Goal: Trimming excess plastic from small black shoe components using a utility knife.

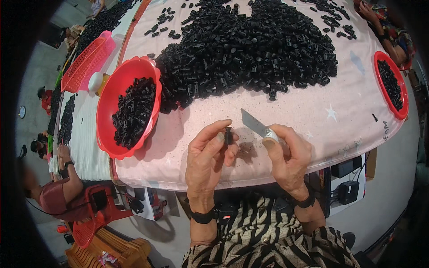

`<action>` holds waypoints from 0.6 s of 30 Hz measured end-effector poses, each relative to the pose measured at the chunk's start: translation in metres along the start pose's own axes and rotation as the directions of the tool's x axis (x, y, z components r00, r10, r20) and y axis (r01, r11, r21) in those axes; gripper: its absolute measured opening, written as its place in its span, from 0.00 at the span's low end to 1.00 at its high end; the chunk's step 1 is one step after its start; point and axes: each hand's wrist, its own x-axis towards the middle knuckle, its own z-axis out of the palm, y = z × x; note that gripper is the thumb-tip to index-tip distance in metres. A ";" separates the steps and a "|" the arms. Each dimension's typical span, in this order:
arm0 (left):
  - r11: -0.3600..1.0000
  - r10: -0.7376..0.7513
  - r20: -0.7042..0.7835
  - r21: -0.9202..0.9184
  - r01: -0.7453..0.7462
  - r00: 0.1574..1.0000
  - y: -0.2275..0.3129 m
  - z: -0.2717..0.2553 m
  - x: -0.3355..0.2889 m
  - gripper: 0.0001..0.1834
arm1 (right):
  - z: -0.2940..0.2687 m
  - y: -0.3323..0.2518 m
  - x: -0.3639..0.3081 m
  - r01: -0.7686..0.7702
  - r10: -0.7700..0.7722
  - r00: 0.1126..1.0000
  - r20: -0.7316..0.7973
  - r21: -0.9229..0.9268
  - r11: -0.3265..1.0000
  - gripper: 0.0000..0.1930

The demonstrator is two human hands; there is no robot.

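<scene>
Small black plastic part (228, 134): I'm pinching it in my left grip (210, 154), right grip (288, 154) is clamping a short steel blade (254, 123), both hovering over the pink-covered surface (313, 111).

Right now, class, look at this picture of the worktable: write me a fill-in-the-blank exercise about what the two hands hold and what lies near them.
1. The right hand holds a small ____ with a bare blade.
2. The left hand pinches one small ____ plastic part between thumb and fingers.
3. The red bowl lies to the person's ____ of the big heap of parts.
4. The table is covered by a pale ____ cloth.

Missing words: knife; black; left; pink
</scene>
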 end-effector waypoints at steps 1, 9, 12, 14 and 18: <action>0.999 0.001 0.027 -0.035 -0.001 1.000 0.000 0.000 0.000 0.17 | 0.000 0.000 0.000 0.001 -0.001 1.000 -0.001 0.002 1.000 0.12; 0.999 -0.001 -0.005 -0.034 0.001 1.000 0.000 0.000 0.001 0.16 | 0.003 0.005 0.000 0.066 -0.066 0.997 -0.047 0.010 0.998 0.12; 1.000 0.002 -0.001 -0.017 -0.002 1.000 0.000 0.000 0.001 0.15 | 0.003 0.003 0.001 0.083 -0.083 0.996 -0.028 0.015 0.996 0.11; 1.000 0.008 0.008 -0.014 -0.008 1.000 0.001 0.001 0.001 0.15 | 0.003 0.003 0.002 0.097 -0.097 0.995 -0.018 0.018 0.995 0.11; 1.000 -0.002 -0.019 0.008 0.002 1.000 0.001 0.003 0.001 0.15 | 0.002 0.003 0.002 0.122 -0.122 0.992 -0.019 -0.002 0.993 0.10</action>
